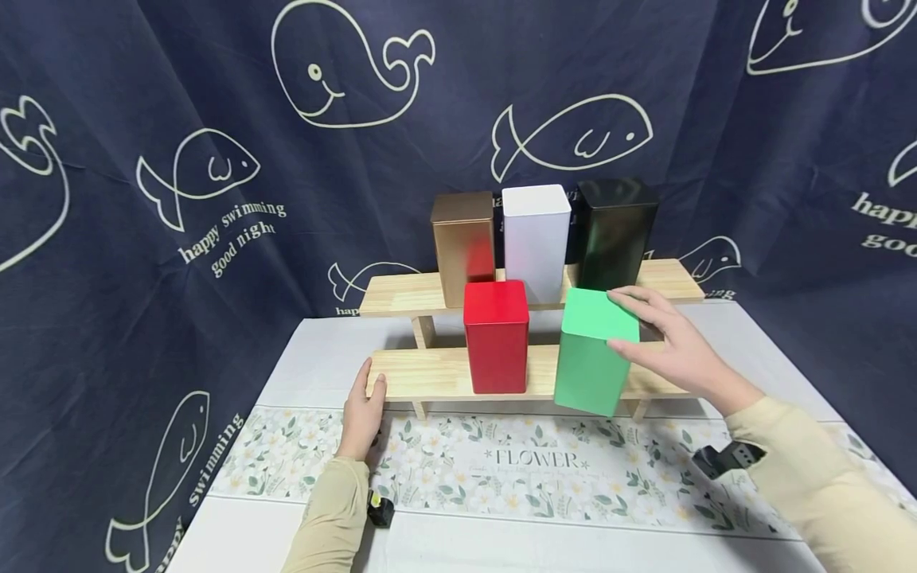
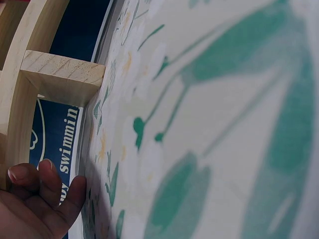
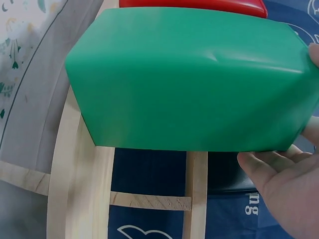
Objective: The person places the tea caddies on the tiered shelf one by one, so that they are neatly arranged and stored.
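Observation:
My right hand [image 1: 669,342] holds a green box [image 1: 593,370] near its top, fingers over the upper edge and thumb on the near side. The box leans slightly and overlaps the front edge of the lower board. In the right wrist view, fingertips [image 3: 256,167] press the side of the green box [image 3: 189,84] close to its end. A red box [image 1: 497,350] stands upright on the lower board, left of the green one. With my left hand [image 1: 363,410] I grip the left end of the wooden shelf [image 1: 411,374]; its curled fingers [image 2: 50,184] show beside the wood.
On the upper board [image 1: 401,294] stand a brown box [image 1: 462,251], a white box [image 1: 536,243] and a black box [image 1: 616,235]. A floral cloth strip [image 1: 444,469] crosses the white table [image 1: 430,541] before the shelf. A dark blue curtain [image 1: 444,159] hangs behind.

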A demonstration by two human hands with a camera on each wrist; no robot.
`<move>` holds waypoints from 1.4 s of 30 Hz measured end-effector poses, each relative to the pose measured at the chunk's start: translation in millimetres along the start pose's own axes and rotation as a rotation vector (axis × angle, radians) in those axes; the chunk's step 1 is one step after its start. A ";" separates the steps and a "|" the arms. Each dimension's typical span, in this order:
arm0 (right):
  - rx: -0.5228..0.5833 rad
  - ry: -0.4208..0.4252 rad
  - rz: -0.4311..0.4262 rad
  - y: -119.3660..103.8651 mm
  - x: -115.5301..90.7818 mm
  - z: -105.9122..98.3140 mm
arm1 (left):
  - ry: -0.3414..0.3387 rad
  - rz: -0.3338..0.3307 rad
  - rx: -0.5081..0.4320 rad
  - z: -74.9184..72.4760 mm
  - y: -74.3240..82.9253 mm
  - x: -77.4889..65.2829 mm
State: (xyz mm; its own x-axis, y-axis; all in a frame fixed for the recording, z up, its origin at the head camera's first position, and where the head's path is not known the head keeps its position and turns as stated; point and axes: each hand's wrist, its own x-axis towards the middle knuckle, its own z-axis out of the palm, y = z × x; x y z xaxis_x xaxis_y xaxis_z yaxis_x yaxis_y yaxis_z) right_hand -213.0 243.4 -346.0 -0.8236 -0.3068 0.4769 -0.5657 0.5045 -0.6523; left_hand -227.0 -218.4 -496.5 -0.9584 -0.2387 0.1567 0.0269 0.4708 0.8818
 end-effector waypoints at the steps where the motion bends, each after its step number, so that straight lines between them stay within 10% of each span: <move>1: 0.004 -0.005 0.006 0.3 0.9 0.0 | 0.000 0.001 0.002 0.1 -0.1 0.1; 42: 0.061 -0.142 0.027 8.1 19.1 -3.3 | -0.005 -0.004 0.001 -1.4 0.4 -2.1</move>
State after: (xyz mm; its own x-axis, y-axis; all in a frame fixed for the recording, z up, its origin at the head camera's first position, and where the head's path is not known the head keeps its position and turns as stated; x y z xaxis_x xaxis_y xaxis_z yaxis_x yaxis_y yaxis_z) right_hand -233.2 244.4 -340.2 -0.8338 -0.4070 0.3731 -0.5407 0.4654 -0.7007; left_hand -224.6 -218.9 -495.8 -0.9599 -0.2364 0.1505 0.0225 0.4703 0.8822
